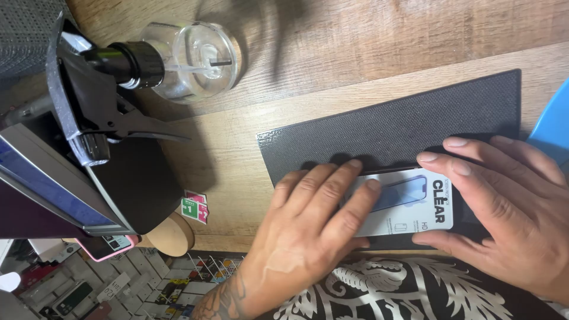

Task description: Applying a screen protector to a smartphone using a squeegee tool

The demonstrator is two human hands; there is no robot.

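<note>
Nearest the viewer, below both wrists, lies a black cloth with a silver leaf pattern [409, 290], and just past it the two hands meet over a flat white screen-protector package [409, 207]. The left hand [308, 219] lies palm down with its fingers spread and fairly straight, the fingertips [372, 185] pressing on the left part of the package; it grips nothing, only rests on top. The right hand [504, 189] comes in from the other side, its fingers stretched along the upper edge of the package and its thumb under the lower edge, so it holds the right end of the package in a loose, wide pinch. The package sits between the two hands on a dark textured mat [403, 124], which stretches away beyond the fingertips of both hands across a wooden table [332, 53]. Just to the right of the right hand a bit of a blue object [554, 127] shows at the edge of the picture. To the left of the left hand, on the table, lie small red and green sticker tabs [195, 207] and a round wooden disc [175, 236]. Farther left stands a dark machine with a slanted panel [71, 189]. Beyond it, far from both hands, a clear spray bottle with a black trigger head [178, 62] lies on the table.
</note>
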